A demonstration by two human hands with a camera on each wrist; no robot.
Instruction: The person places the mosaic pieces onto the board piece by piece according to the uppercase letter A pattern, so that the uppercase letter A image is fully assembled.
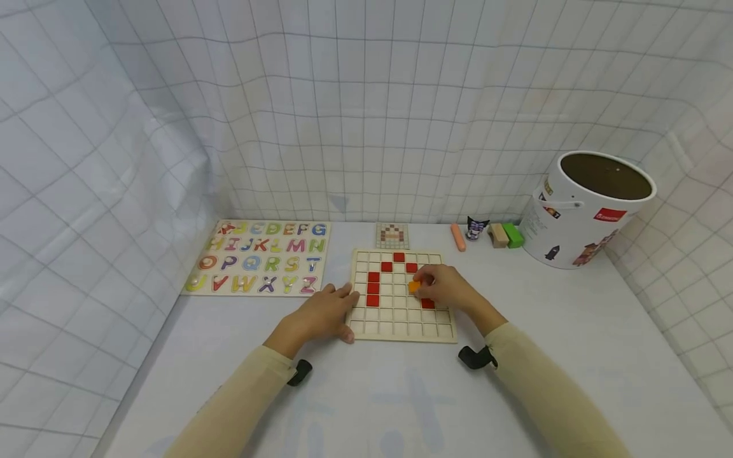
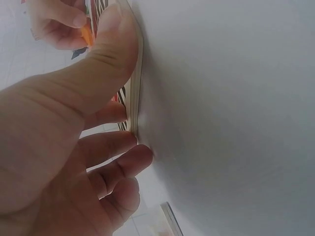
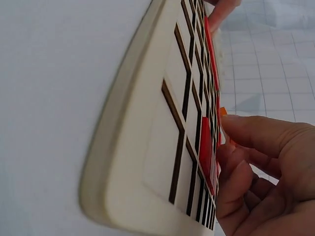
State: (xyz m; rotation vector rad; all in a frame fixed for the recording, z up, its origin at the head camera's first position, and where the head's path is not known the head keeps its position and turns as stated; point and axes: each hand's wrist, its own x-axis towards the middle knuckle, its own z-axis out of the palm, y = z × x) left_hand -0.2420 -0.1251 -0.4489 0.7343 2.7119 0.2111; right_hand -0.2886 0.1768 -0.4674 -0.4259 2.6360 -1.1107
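A wooden grid board [image 1: 401, 329] lies flat on the table, with several red square tiles [image 1: 373, 288] set in its cells. My right hand [image 1: 443, 287] pinches an orange square tile [image 1: 415, 287] between thumb and fingers, over the right half of the grid. In the right wrist view the orange tile [image 3: 224, 112] shows at the thumb tip, close over the board's surface. My left hand [image 1: 326, 313] rests at the board's left edge, fingers spread. Its thumb [image 2: 115, 39] lies along the rim in the left wrist view. Behind the board is a small pattern card [image 1: 392, 235].
An alphabet puzzle board [image 1: 258, 257] lies to the left. At the back right are an orange stick [image 1: 458, 237], a small dark figurine [image 1: 476, 228], a wooden block [image 1: 498, 235], a green block [image 1: 513, 235] and a large white bucket [image 1: 572, 222].
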